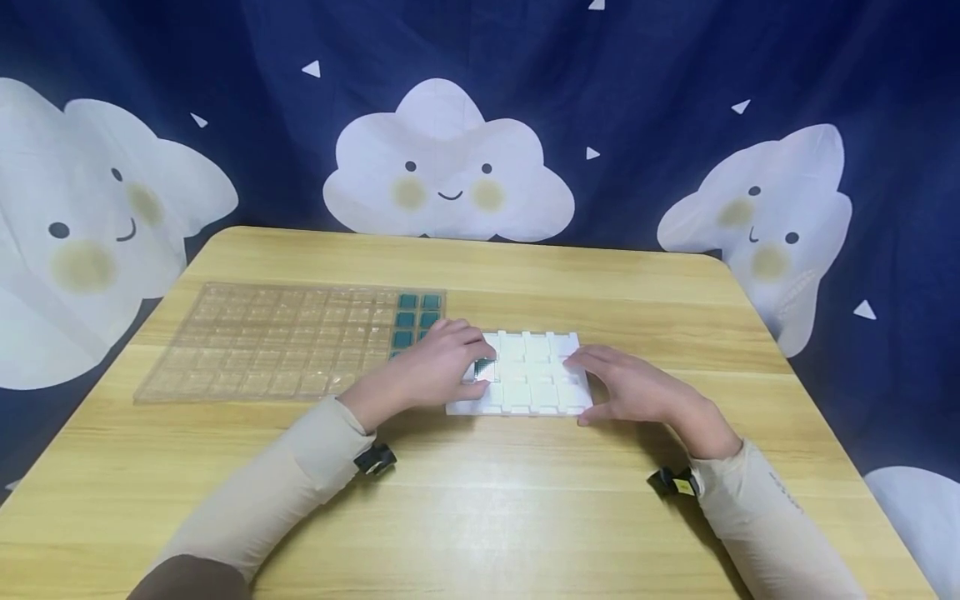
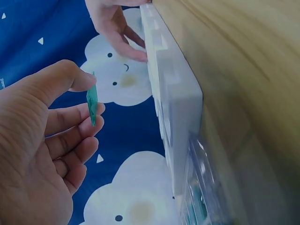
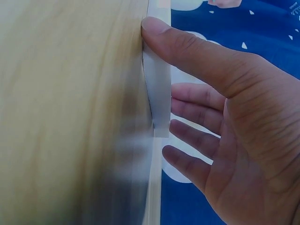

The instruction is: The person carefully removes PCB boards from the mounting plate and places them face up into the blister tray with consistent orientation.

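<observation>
My left hand (image 1: 435,364) is over the left end of a white slotted tray (image 1: 544,393). Between its thumb and fingertips it pinches a thin green square piece (image 2: 92,105), which catches the light in the head view. In the left wrist view the piece is seen nearly edge-on, apart from the tray. My right hand (image 1: 633,387) holds the tray's right end, with the thumb (image 3: 159,35) against its near side and the fingers by its top. Part of the tray's left end is hidden behind my left hand.
Left of the white tray lies a wide clear plastic tray (image 1: 258,342) with many compartments. Several green square pieces (image 1: 406,320) sit in its right-hand columns, some hidden by my left hand. A wooden table (image 1: 480,517) carries everything, before a blue cloud-patterned curtain (image 1: 465,42).
</observation>
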Motion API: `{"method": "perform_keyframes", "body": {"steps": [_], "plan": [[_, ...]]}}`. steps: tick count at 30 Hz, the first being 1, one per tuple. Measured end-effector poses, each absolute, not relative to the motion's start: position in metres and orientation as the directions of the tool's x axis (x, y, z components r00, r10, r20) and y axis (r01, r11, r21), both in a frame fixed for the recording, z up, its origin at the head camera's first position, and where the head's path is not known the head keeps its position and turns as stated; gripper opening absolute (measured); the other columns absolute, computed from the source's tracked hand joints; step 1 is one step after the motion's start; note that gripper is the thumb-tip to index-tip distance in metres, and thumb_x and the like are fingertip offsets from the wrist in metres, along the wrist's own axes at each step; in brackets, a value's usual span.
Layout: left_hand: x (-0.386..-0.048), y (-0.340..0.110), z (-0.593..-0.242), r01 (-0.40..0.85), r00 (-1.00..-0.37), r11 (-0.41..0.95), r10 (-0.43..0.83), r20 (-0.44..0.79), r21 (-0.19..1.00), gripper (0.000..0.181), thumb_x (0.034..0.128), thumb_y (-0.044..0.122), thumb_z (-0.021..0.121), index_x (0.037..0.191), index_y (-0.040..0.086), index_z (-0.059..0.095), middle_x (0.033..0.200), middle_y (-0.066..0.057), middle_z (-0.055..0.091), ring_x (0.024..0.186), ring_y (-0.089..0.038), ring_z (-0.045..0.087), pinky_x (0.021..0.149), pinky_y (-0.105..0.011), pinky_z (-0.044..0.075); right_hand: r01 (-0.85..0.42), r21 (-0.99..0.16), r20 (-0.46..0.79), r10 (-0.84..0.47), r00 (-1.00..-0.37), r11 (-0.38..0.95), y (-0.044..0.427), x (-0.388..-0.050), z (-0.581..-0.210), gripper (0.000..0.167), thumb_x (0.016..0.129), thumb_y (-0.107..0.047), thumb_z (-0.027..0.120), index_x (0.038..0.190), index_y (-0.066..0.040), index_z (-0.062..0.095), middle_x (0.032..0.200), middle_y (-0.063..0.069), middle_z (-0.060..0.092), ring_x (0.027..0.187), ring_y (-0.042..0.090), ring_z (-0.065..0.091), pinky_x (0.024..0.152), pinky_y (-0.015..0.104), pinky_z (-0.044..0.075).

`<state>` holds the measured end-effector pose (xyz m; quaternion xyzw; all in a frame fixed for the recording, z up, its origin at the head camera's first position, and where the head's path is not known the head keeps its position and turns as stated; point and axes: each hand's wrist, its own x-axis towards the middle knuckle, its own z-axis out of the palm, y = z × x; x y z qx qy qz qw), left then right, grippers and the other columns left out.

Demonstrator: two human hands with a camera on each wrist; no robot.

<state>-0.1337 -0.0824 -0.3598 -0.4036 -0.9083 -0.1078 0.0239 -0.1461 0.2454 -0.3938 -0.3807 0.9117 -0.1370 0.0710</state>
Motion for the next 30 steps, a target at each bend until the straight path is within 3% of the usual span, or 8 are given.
{"method": "perform_keyframes", "body": {"steps": [20,27,30], "plan": [[-0.137,-0.12,-0.361,0.699,-0.714,0.681,0.677,0.178,0.217,0.039,0.0846,0.03,0.073,0.115,0.006,0.069,0.112,-0.008,0.066,0.107,-0.027,0.056,0.093,-0.043,0.042,-0.643,-0.307,-0.073,-0.691,-0.72,0.702,0.245,-0.146,-0.392,0.082,0.072,-0.044,0.085,0.136,-0.005,0.053,0.139,0.012,0.051,0.131,0.031,0.044,0.109,0.048,0.036],[-0.137,-0.134,-0.368,0.673,-0.735,0.687,0.66,0.152,0.273,0.04,0.0846,0.031,0.073,0.116,0.007,0.068,0.116,-0.01,0.064,0.116,-0.034,0.054,0.104,-0.059,0.035,-0.653,-0.309,-0.064,-0.7,-0.711,0.692,0.245,-0.145,-0.391,0.081,0.073,-0.045,0.084,0.136,-0.005,0.053,0.14,0.013,0.051,0.131,0.033,0.044,0.109,0.049,0.035],[-0.136,-0.137,-0.369,0.657,-0.748,0.699,0.652,0.125,0.284,0.042,0.0848,0.031,0.074,0.118,0.006,0.068,0.117,-0.011,0.064,0.117,-0.035,0.053,0.105,-0.06,0.033,-0.653,-0.312,-0.063,-0.7,-0.711,0.69,0.244,-0.145,-0.391,0.081,0.073,-0.045,0.084,0.136,-0.005,0.053,0.139,0.013,0.051,0.131,0.033,0.044,0.108,0.049,0.036]]}}
